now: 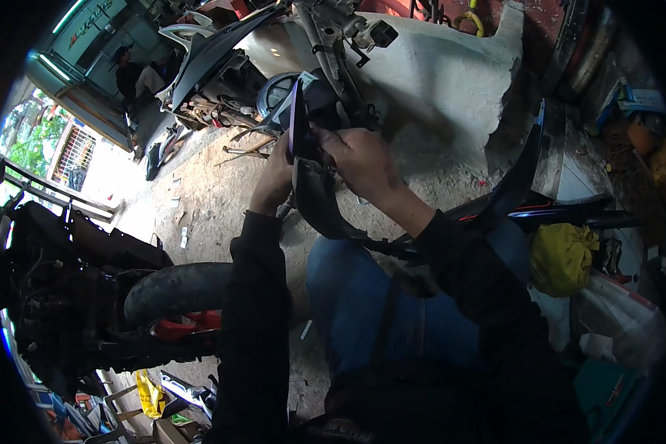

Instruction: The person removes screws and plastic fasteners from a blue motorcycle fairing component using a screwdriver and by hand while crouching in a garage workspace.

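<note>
- We see a dark plastic fairing panel (312, 194) held up above our blue-trousered knees, over a dusty concrete floor (214, 192) in an open workshop.
- Our left hand (275, 177) clasps its left edge; our right hand (359, 159) is clamped over its upper right part.
- The panel's long axis runs nearly upright, upper end away from us, lower end curving toward our lap.
- A motorcycle tyre (177, 290) lies left; a yellow rag (562, 255) right.

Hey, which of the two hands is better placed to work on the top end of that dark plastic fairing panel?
Probably the right hand: it lies over the dark curved plastic fairing panel near its top. The left hand sits lower, behind its left edge.
</note>
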Motion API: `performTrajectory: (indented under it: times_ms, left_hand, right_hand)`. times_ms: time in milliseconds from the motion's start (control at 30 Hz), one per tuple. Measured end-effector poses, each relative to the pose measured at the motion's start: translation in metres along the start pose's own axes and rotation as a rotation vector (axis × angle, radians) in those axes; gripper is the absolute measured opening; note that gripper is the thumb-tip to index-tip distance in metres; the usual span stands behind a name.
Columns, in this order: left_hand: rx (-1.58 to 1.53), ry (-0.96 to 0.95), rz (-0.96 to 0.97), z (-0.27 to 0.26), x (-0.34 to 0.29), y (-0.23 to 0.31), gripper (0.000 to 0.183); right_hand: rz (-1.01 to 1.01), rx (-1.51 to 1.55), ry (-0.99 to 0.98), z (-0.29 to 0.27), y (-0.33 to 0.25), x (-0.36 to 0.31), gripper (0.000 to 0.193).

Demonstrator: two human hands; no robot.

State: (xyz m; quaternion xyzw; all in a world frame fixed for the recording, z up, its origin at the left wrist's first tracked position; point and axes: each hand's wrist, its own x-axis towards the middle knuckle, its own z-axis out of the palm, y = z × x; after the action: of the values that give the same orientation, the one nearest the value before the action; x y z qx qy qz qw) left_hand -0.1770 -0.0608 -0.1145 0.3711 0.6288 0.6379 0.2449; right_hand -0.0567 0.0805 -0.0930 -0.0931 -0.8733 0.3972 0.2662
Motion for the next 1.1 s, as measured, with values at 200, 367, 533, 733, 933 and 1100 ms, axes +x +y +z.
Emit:
performTrajectory:
  times_ms: [200,367,533,733,933,1100]
  left_hand:
    - [-0.036,-0.036,-0.013,0.000,0.003,-0.001,0.061]
    - [-0.012,-0.041,0.019,0.004,-0.001,0.004,0.061]
    - [0.022,-0.011,-0.009,0.003,0.001,0.004,0.063]
    - [-0.032,-0.031,0.026,0.004,0.002,0.005,0.065]
    - [0.018,0.008,0.025,0.013,-0.001,0.011,0.064]
    - [0.031,-0.016,-0.029,0.017,0.003,0.017,0.065]
  right_hand:
    - [0.378,0.735,-0.176,0.002,0.002,-0.002,0.040]
    - [-0.107,0.180,0.076,-0.005,-0.007,-0.008,0.042]
    - [0.243,0.411,-0.147,-0.005,-0.004,0.002,0.044]
    - [0.542,0.879,-0.296,-0.006,-0.002,0.002,0.045]
    - [-0.103,0.188,0.059,-0.013,0.000,-0.005,0.046]
    - [0.121,0.231,-0.098,-0.018,0.004,0.004,0.051]
